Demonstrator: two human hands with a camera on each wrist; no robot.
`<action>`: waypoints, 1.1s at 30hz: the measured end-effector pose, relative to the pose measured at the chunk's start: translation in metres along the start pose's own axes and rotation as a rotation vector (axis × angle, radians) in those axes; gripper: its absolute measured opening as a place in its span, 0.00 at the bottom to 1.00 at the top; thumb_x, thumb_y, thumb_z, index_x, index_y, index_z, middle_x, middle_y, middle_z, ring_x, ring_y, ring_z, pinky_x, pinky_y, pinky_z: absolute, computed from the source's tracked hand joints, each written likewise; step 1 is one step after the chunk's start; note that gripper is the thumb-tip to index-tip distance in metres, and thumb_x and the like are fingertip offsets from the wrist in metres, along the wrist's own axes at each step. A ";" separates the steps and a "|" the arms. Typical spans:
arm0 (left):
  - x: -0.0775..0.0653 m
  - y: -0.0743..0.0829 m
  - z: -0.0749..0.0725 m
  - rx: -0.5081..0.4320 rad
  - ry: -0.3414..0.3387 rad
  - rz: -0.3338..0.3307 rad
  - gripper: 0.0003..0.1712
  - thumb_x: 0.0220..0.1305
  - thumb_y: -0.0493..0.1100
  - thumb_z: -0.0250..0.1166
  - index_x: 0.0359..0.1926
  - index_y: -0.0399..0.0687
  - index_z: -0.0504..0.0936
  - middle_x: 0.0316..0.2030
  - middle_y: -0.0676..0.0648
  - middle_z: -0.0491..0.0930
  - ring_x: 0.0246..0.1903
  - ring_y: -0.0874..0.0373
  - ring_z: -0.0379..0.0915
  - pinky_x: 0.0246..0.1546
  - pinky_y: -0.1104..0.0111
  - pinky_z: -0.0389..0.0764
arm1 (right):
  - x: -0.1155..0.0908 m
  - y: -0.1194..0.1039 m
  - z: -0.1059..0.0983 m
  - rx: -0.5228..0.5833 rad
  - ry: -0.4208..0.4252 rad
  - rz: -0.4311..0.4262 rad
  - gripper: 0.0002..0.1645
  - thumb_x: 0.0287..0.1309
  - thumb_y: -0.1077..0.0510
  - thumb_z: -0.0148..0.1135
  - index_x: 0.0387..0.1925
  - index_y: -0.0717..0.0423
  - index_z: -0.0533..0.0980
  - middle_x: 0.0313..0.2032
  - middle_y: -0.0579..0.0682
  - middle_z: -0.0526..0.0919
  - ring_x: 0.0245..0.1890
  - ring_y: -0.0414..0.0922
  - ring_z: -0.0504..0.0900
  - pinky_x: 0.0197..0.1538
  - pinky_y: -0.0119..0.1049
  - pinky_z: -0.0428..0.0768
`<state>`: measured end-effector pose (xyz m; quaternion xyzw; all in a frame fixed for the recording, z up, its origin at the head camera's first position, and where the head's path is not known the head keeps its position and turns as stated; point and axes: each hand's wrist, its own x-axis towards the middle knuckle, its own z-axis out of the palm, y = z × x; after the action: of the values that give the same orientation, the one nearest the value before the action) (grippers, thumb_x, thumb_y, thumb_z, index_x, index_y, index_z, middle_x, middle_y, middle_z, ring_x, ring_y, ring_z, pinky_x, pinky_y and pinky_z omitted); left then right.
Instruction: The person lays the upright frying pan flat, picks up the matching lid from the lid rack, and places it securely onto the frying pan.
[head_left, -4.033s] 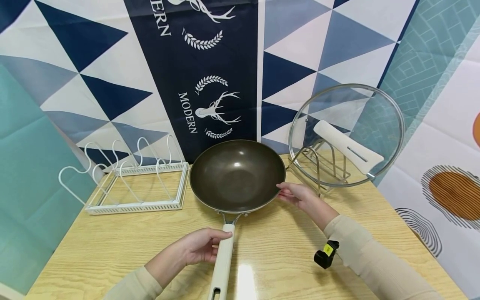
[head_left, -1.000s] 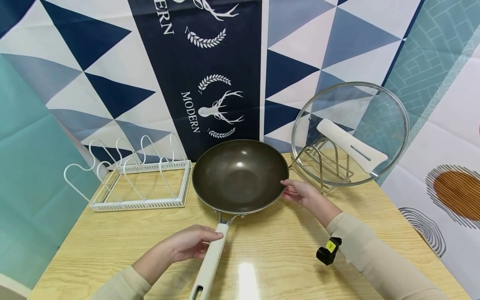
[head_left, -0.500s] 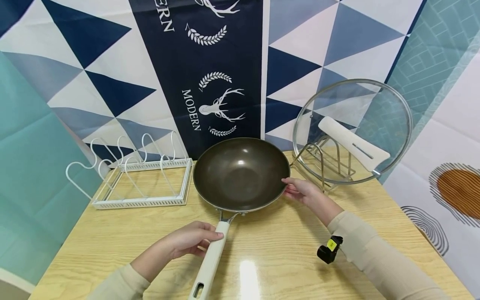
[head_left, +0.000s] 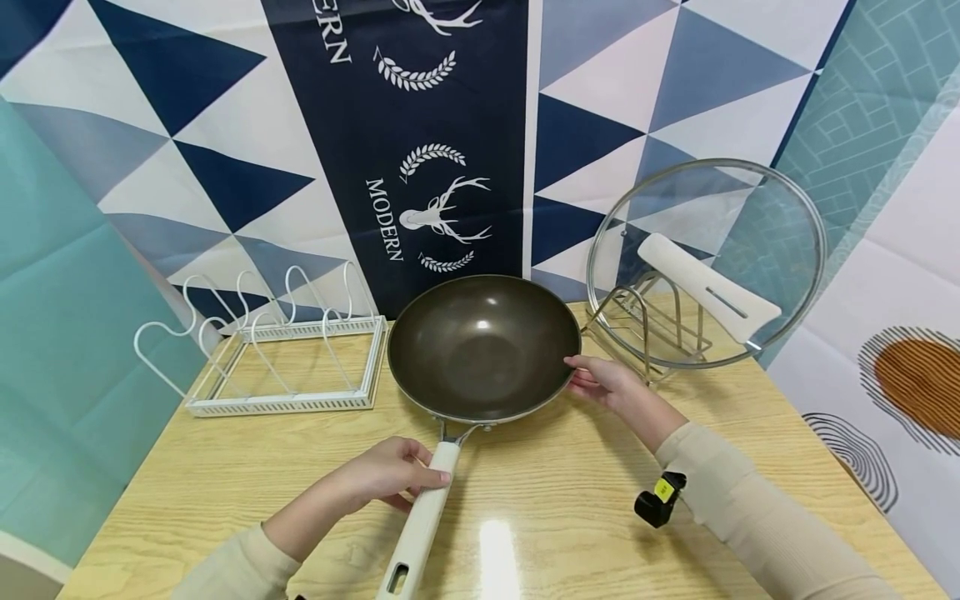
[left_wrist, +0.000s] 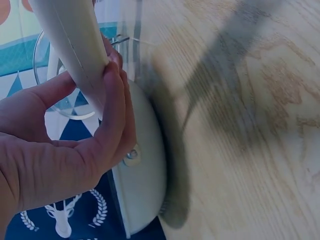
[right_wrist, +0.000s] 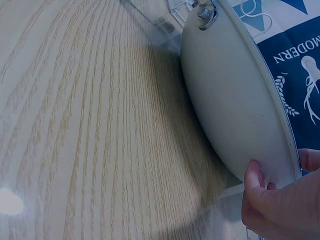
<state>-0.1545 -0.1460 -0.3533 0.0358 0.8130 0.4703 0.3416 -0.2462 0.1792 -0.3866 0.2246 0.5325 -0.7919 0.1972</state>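
Note:
A wok point(head_left: 483, 350) with a dark inside, a pale outside and a cream handle point(head_left: 418, 533) sits in the middle of the wooden table. My left hand point(head_left: 390, 475) holds the handle near the pan, thumb on the near side. In the left wrist view its fingers point(left_wrist: 115, 105) pinch the handle from both sides. My right hand point(head_left: 603, 383) grips the wok's right rim, thumb over the edge. From the right wrist view, the other fingers point(right_wrist: 254, 175) press the pale outer wall point(right_wrist: 235, 100) from below.
A white wire rack point(head_left: 277, 406) stands left of the wok. At the right, a metal rack point(head_left: 643, 329) bears a glass lid point(head_left: 780, 242) with a white handle point(head_left: 705, 287), close to my right hand. Patterned cloth point(head_left: 450, 108) hangs behind the table point(head_left: 585, 517).
Compared with four seconds ago, the wok's handle end has swung left and my left hand has moved with it. Over the last half second, my left fingers shift slightly on the handle.

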 end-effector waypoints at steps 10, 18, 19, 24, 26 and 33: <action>-0.002 0.003 0.005 0.073 0.096 0.029 0.22 0.52 0.42 0.72 0.42 0.33 0.75 0.28 0.45 0.78 0.24 0.59 0.78 0.27 0.63 0.85 | -0.001 -0.002 -0.001 0.003 0.014 0.005 0.24 0.63 0.64 0.53 0.59 0.61 0.59 0.25 0.47 0.79 0.29 0.37 0.81 0.38 0.28 0.83; -0.002 0.002 0.005 0.064 0.081 0.028 0.20 0.52 0.42 0.71 0.41 0.34 0.75 0.27 0.46 0.77 0.24 0.59 0.78 0.28 0.63 0.84 | 0.000 -0.001 -0.001 0.012 0.020 -0.002 0.11 0.62 0.66 0.55 0.44 0.59 0.64 0.25 0.48 0.80 0.28 0.38 0.81 0.38 0.28 0.84; -0.002 0.001 0.005 0.065 0.082 0.030 0.20 0.52 0.42 0.71 0.41 0.34 0.75 0.27 0.46 0.77 0.23 0.59 0.78 0.27 0.63 0.84 | 0.000 -0.001 -0.001 0.012 0.024 -0.003 0.09 0.62 0.67 0.54 0.42 0.58 0.64 0.24 0.49 0.80 0.27 0.39 0.82 0.38 0.28 0.84; -0.002 0.001 0.007 0.082 0.093 0.053 0.19 0.52 0.42 0.71 0.39 0.34 0.75 0.26 0.46 0.78 0.23 0.59 0.77 0.25 0.64 0.84 | 0.002 -0.001 -0.002 0.014 0.017 0.001 0.08 0.63 0.66 0.53 0.41 0.58 0.64 0.23 0.48 0.81 0.27 0.39 0.82 0.36 0.28 0.84; -0.002 0.001 0.008 0.094 0.094 0.064 0.19 0.52 0.42 0.71 0.38 0.34 0.75 0.25 0.46 0.78 0.22 0.60 0.76 0.25 0.64 0.84 | 0.003 -0.001 -0.002 0.022 0.007 0.003 0.08 0.63 0.66 0.52 0.42 0.58 0.64 0.23 0.49 0.81 0.27 0.39 0.83 0.37 0.28 0.84; -0.003 0.002 0.007 0.102 0.087 0.071 0.18 0.51 0.42 0.71 0.37 0.35 0.75 0.24 0.47 0.79 0.22 0.61 0.76 0.24 0.65 0.83 | 0.002 -0.002 -0.002 0.011 0.016 0.005 0.25 0.63 0.65 0.53 0.60 0.63 0.59 0.24 0.48 0.80 0.27 0.38 0.82 0.37 0.27 0.83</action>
<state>-0.1485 -0.1404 -0.3526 0.0617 0.8480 0.4414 0.2868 -0.2489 0.1819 -0.3873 0.2332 0.5291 -0.7926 0.1936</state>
